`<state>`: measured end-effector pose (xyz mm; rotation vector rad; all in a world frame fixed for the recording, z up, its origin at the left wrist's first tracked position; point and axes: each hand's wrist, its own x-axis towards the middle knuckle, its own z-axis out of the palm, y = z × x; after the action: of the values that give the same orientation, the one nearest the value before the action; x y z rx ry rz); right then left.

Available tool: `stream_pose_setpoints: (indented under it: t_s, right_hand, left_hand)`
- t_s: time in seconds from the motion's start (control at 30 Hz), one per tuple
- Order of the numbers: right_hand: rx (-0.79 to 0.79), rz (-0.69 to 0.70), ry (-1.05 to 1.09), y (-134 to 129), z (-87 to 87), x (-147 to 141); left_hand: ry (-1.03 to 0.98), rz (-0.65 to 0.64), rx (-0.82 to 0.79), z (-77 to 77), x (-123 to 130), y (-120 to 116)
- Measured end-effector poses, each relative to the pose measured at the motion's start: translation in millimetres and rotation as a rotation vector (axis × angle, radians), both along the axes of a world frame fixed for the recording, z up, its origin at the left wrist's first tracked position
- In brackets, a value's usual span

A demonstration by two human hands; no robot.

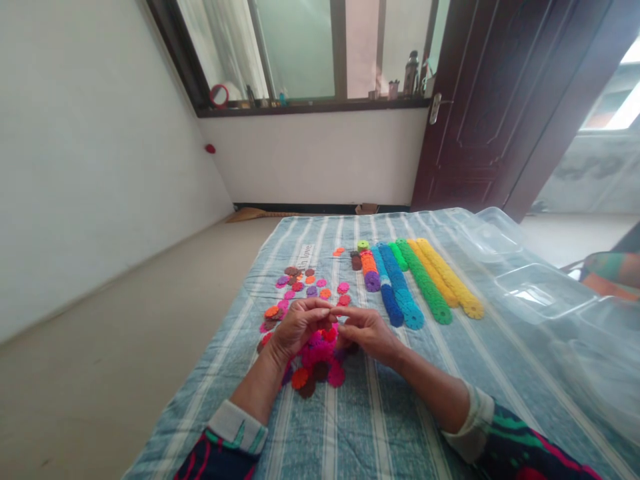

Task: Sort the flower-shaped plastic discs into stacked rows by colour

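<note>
My left hand and my right hand meet above a loose pile of notched plastic discs. Their fingertips are pinched close together, almost touching. Whatever lies between the fingers is too small and hidden to make out, though red shows just beneath them. Pink, red, orange, purple and brown discs make up the pile, partly covered by my hands. To the right of my right hand, discs are stacked on their sides in long rows: a blue row, a green row and a yellow row.
A striped cloth covers the surface. Clear plastic containers stand along its right side. Short orange and purple stacks lie at the back, near two loose orange discs. Beyond are a wall, a window and a dark red door.
</note>
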<state>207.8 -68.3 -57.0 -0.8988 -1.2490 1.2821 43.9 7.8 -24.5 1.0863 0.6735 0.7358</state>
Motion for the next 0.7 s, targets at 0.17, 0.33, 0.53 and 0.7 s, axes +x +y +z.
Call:
stream_pose_setpoints:
  t_s: [0.17, 0.33, 0.53, 0.7]
  right_hand:
    - [-0.020, 0.015, 0.029, -1.4, 0.9, -0.4]
    - [-0.019, 0.007, 0.012, 0.2, -2.3, -1.3]
    - [0.026, -0.041, -0.097, 1.0, -3.4, -2.6]
    - [0.046, -0.054, -0.138, 0.9, -4.5, -3.8]
  left_hand:
    - [0.013, 0.003, 0.005, -0.2, 0.4, 0.5]
    - [0.039, 0.028, 0.015, -1.8, 1.0, 0.9]
    - [0.077, 0.025, 0.034, -3.4, 1.1, 2.6]
    - [0.112, -0.003, 0.051, -4.4, -0.9, 2.8]
